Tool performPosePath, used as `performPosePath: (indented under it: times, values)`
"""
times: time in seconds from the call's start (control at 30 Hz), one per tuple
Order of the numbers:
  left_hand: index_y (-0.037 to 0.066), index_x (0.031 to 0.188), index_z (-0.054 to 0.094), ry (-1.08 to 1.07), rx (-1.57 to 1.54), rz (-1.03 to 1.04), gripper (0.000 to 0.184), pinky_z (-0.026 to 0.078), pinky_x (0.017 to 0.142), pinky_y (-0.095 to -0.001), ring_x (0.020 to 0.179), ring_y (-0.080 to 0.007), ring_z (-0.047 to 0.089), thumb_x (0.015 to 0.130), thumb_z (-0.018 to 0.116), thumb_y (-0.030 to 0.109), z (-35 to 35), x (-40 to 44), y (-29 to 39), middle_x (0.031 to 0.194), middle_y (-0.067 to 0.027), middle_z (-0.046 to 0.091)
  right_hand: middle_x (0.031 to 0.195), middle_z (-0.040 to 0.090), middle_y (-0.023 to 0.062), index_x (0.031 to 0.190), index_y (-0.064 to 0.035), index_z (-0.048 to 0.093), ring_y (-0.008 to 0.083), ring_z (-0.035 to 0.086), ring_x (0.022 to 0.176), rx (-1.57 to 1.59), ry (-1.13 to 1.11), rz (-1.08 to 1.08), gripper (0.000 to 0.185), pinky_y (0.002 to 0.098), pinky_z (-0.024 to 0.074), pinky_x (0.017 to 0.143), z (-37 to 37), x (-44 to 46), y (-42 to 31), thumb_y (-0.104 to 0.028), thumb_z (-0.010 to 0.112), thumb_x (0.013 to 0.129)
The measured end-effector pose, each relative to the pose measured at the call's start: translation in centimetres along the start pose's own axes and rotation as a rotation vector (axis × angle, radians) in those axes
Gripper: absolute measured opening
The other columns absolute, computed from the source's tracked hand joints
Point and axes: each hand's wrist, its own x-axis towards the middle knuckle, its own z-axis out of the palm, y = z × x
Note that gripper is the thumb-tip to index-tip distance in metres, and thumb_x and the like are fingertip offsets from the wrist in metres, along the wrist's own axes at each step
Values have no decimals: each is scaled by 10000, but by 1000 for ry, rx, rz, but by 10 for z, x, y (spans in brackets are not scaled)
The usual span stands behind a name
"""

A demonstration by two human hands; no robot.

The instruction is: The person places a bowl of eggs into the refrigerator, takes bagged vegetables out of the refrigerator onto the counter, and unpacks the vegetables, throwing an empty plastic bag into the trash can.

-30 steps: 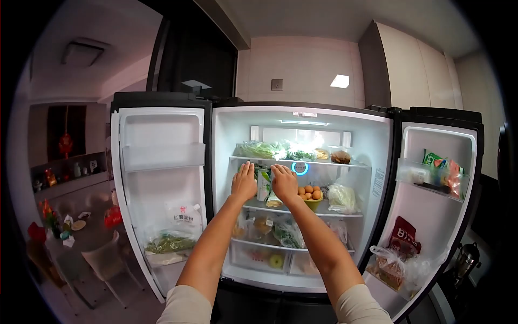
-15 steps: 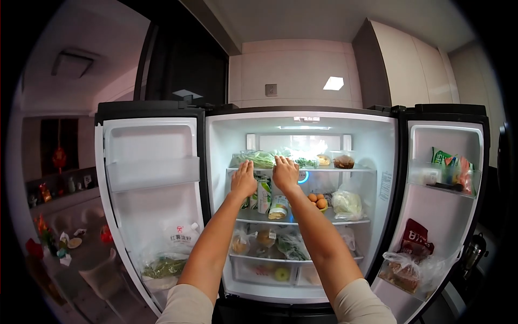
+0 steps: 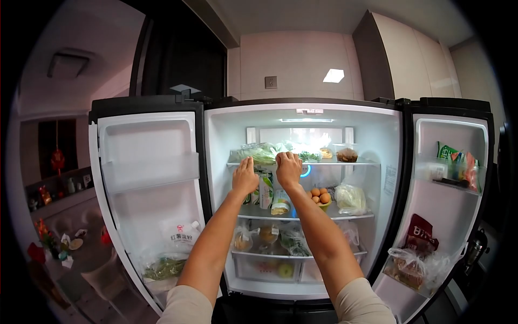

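Observation:
A clear plastic bag of leafy green vegetables [image 3: 263,153] lies on the fridge's top shelf [image 3: 350,163]. My left hand [image 3: 246,176] is at the front left of this bag, its fingers stretched upward by the shelf edge. At the bag's right part, my right hand [image 3: 289,168] has its fingers curled over and closed on the plastic. The fingertips of the right hand are partly hidden. Farther right on the same shelf are more bagged greens [image 3: 309,156] and a clear tub of dark food [image 3: 346,153].
Both fridge doors stand open. On the middle shelf are cartons [image 3: 265,190], a tilted container [image 3: 280,203], a bowl of eggs [image 3: 319,196] and a bagged pale vegetable [image 3: 350,198]. Bagged food fills the lower shelf. The right door [image 3: 414,186] holds several packets.
My right hand's fingers have curled more over the bag, and the hand has shifted slightly right. The left hand stays near the shelf edge. The view has tilted slightly.

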Motion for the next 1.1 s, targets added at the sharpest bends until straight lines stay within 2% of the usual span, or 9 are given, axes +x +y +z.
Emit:
performPosePath:
  times: [0.13, 0.23, 0.37, 0.4, 0.5, 0.53, 0.67, 0.9, 1.1]
  values:
    - [-6, 1497, 417, 168, -388, -130, 584, 429, 1115, -470, 1347, -444, 510, 986, 495, 267, 17, 7, -13, 1474, -289, 514, 1066, 642, 90, 996, -109, 649, 325, 593, 1014, 133, 108, -2, 44, 470, 432, 874, -23, -22, -9, -117, 638, 955]
    - [-11, 1447, 454, 25, -595, -335, 549, 447, 1072, -497, 1276, -477, 556, 1036, 485, 351, 10, 12, -8, 1405, -294, 573, 1079, 630, 115, 1010, -81, 641, 347, 595, 1016, 236, 128, 29, 57, 465, 463, 860, -34, -38, -4, -101, 655, 958]
    - [23, 1383, 476, 10, -1165, -573, 499, 597, 849, -399, 1026, -299, 685, 1024, 618, 338, 7, 15, 15, 1255, -158, 636, 1076, 626, 128, 1013, -51, 637, 360, 610, 985, 346, 119, 23, 75, 433, 507, 819, -41, -35, -4, -91, 670, 958]
    - [27, 1387, 445, 89, -1071, -540, 511, 617, 763, -350, 980, -228, 673, 994, 680, 254, 39, 34, -7, 1194, -111, 622, 1076, 626, 129, 1009, -51, 638, 357, 612, 977, 358, 128, 19, 73, 432, 508, 816, -42, -32, -5, -88, 672, 956]
    - [31, 1465, 391, 215, -955, -590, 596, 622, 773, -362, 1018, -244, 669, 992, 679, 250, 28, 35, 6, 1295, -150, 587, 1076, 621, 140, 1006, -45, 643, 350, 614, 977, 424, 142, 0, 70, 430, 511, 817, -41, -25, -8, -89, 670, 959]
    - [79, 1579, 260, 258, -1046, -610, 758, 625, 780, -404, 1057, -266, 652, 981, 691, 252, 16, 29, 16, 1394, -177, 525, 1081, 620, 140, 1013, -51, 643, 356, 614, 988, 452, 140, 0, 75, 436, 509, 822, -41, -26, -10, -101, 667, 964]
    - [254, 1642, 167, 247, -1416, -689, 880, 614, 679, -472, 1100, -334, 641, 958, 721, 283, -23, 10, 37, 1499, -170, 444, 1075, 615, 144, 999, -46, 639, 362, 608, 976, 539, 113, 0, 70, 429, 504, 814, -46, -39, -17, -115, 644, 983]
    - [296, 1625, 247, 161, -1329, -721, 785, 578, 693, -438, 1087, -297, 637, 984, 699, 333, -35, -7, 47, 1439, -147, 521, 1156, 569, 158, 1039, -37, 660, 323, 560, 1072, 531, 311, 85, 190, 409, 450, 951, -63, -60, -22, -214, 667, 971]
    - [268, 1547, 385, 99, -1419, -797, 648, 565, 792, -461, 1093, -277, 634, 973, 677, 196, -44, -36, 47, 1389, -129, 555, 1282, 548, 138, 1340, -28, 532, 239, 554, 1128, 955, 163, 1017, 623, 383, 446, 991, -64, -64, -19, -458, 727, 933]
